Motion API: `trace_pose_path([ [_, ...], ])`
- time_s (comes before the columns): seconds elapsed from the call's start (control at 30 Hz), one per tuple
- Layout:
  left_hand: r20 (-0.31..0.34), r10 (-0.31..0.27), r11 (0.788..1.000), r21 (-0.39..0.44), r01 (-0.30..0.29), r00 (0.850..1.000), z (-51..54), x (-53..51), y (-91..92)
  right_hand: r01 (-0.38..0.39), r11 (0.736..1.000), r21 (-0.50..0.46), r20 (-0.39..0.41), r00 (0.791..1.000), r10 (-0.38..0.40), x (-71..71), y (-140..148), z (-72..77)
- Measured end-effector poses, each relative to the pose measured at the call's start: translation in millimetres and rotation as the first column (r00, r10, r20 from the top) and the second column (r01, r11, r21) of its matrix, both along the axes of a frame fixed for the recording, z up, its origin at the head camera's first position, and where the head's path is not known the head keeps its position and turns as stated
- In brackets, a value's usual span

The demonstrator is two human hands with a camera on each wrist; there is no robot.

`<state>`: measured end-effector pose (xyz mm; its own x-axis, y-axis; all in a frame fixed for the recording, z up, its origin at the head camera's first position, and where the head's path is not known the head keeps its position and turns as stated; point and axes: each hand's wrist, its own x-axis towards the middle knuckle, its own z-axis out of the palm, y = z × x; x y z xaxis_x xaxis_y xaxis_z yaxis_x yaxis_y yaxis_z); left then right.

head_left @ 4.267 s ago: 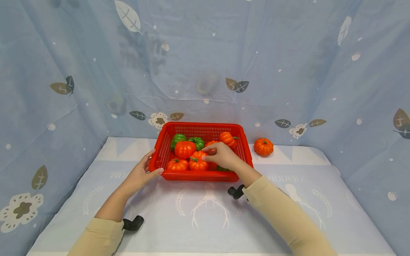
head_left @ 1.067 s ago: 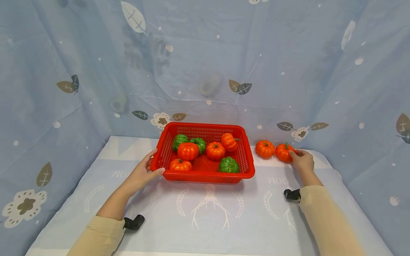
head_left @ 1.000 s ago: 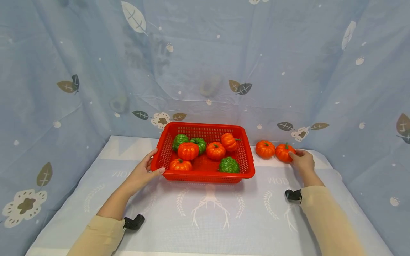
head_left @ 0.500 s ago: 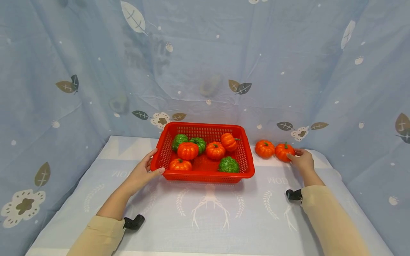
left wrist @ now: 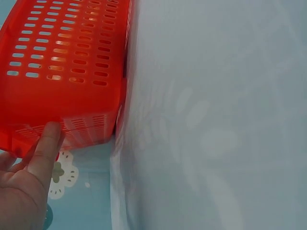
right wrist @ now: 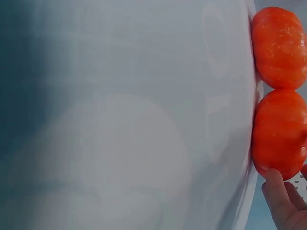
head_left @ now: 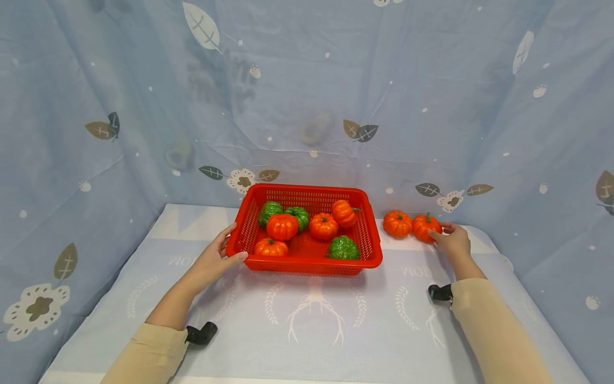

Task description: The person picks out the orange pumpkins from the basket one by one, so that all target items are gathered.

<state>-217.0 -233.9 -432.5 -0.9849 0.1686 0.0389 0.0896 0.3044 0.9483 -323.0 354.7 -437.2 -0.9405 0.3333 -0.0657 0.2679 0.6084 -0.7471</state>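
Note:
In the head view, my left hand [head_left: 211, 266] holds the near left corner of a red plastic basket [head_left: 307, 261], thumb at the front and fingers along the left side. My right hand [head_left: 454, 245] pinches the right end of a small orange pumpkin [head_left: 425, 228], which stands on the table with its green stem up. Left of it, touching, is another orange pumpkin [head_left: 397, 224]. The right wrist view shows my thumb against the lower end of the held pumpkin [right wrist: 279, 136]; the other fingers are partly cut off.
Inside the basket lie several orange pumpkins, one at the middle [head_left: 323, 226], and green ones, one at the front right [head_left: 343, 248]. A pale patterned cloth [head_left: 316, 330] covers the table. Blue printed curtains [head_left: 307, 96] rise behind and at both sides.
Since the oldest frame, my right hand has carried an orange pumpkin from the basket to the right of the other one. Over the last second its thumb has shifted slightly. The left hand stays put.

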Motion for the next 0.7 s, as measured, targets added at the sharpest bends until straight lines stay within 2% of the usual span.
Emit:
trace_pose_path([
  [0.17, -0.006, 0.001, 1.000, -0.001, -0.001, 1.000, -0.6, -0.6, 0.1, 0.012, 0.999, -0.041, 0.001, 1.000, -0.012, 5.9, -3.7, 9.1],
  [0.37, -0.006, 0.002, 1.000, -0.007, -0.002, 1.000, 0.6, 0.0, 1.0, 0.031, 0.993, -0.116, -0.054, 0.998, -0.037, 17.2, -17.2, 24.3],
  [0.53, -0.007, 0.000, 1.000, 0.003, 0.000, 1.000, 2.5, 1.8, 1.1, -0.049, 0.988, -0.149, -0.171, 0.985, 0.023, 34.2, -40.4, 43.1],
  [0.7, -0.001, 0.001, 1.000, 0.004, -0.001, 1.000, 3.8, 3.1, 0.8, -0.136, 0.986, -0.099, -0.245, 0.963, 0.109, 52.5, -65.4, 58.6],
])
